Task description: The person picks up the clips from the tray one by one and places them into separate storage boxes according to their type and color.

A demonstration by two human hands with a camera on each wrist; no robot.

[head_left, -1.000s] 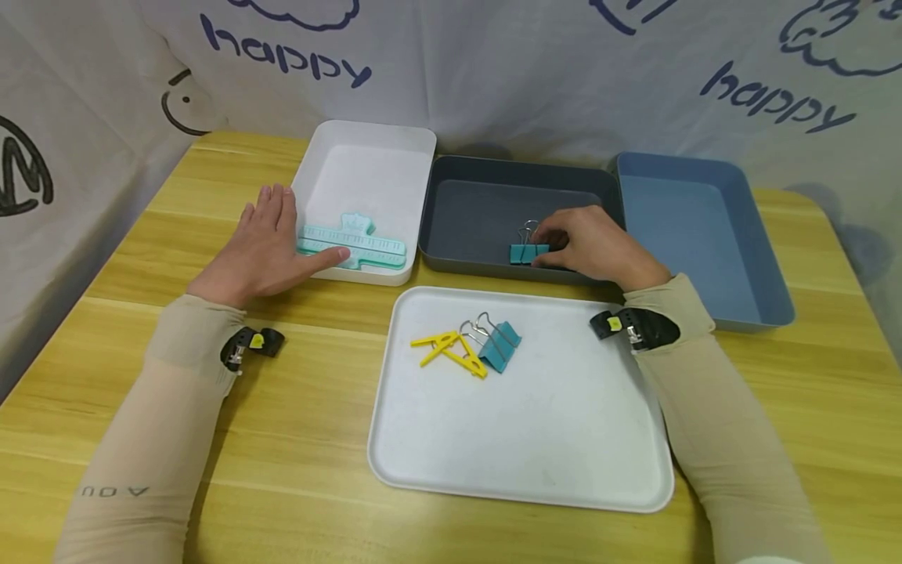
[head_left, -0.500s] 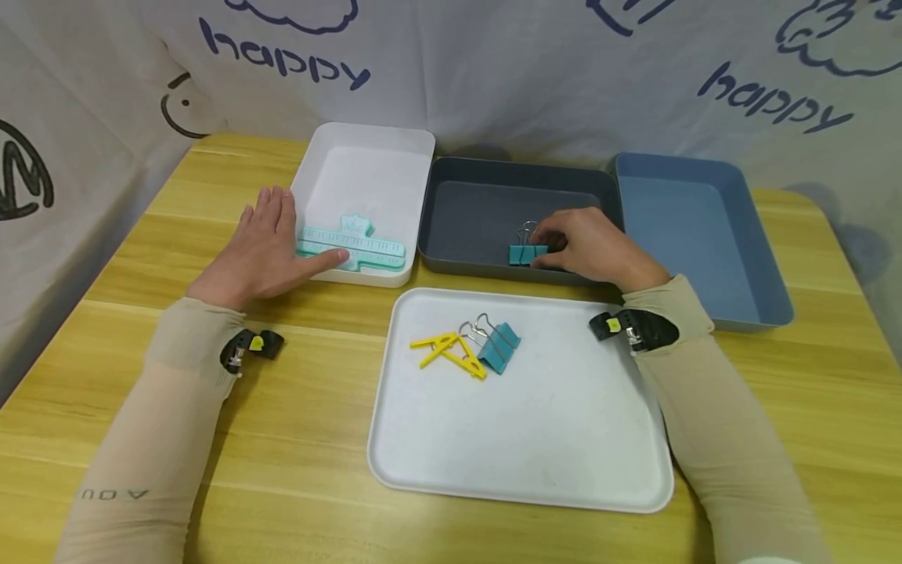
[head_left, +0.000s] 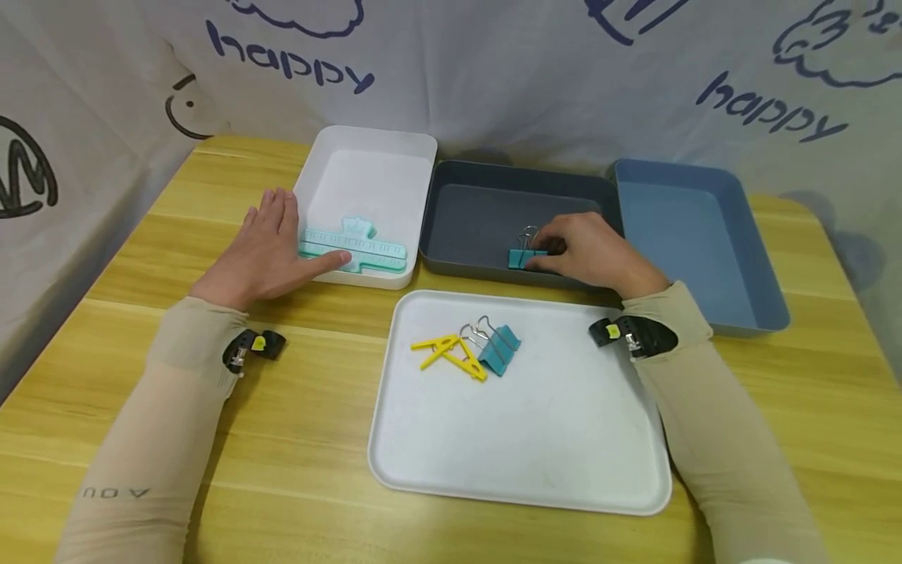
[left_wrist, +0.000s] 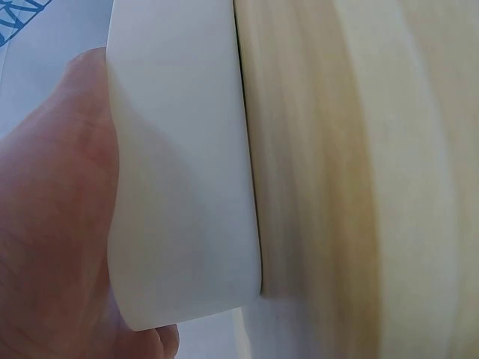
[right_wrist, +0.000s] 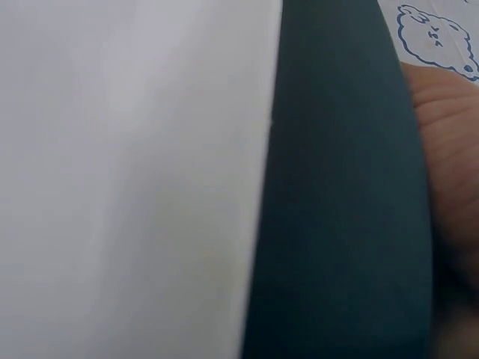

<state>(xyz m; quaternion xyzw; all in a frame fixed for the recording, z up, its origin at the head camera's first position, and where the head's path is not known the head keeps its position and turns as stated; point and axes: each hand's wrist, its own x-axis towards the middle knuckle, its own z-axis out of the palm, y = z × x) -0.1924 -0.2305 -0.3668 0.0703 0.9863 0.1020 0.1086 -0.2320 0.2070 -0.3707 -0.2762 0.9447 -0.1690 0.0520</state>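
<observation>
My right hand (head_left: 595, 252) reaches over the front wall of the dark grey tray (head_left: 482, 200) and pinches a teal binder clip (head_left: 520, 259), its wire handles standing up. In the right wrist view the tray's wall hides the clip and most of the fingers. My left hand (head_left: 257, 254) lies at the front left corner of the white bin (head_left: 366, 176), fingers straight and together, thumb stretched across the front rim. Under the thumb tip, inside the bin, is a mint bag clip (head_left: 352, 244). The left wrist view shows this hand (left_wrist: 52, 202) behind the bin's outer wall.
In front lies a shallow white tray (head_left: 543, 431) bearing yellow clothespins (head_left: 465, 363) and a second teal binder clip (head_left: 499, 350). A blue-grey bin (head_left: 694, 235) stands at the right, beside the dark tray. A printed cloth (head_left: 493, 86) hangs behind the wooden table (head_left: 303, 439).
Both hands hold nearly the same positions. The right fingers still pinch the binder clip, having shifted only slightly; the whole head view has tilted a little.
</observation>
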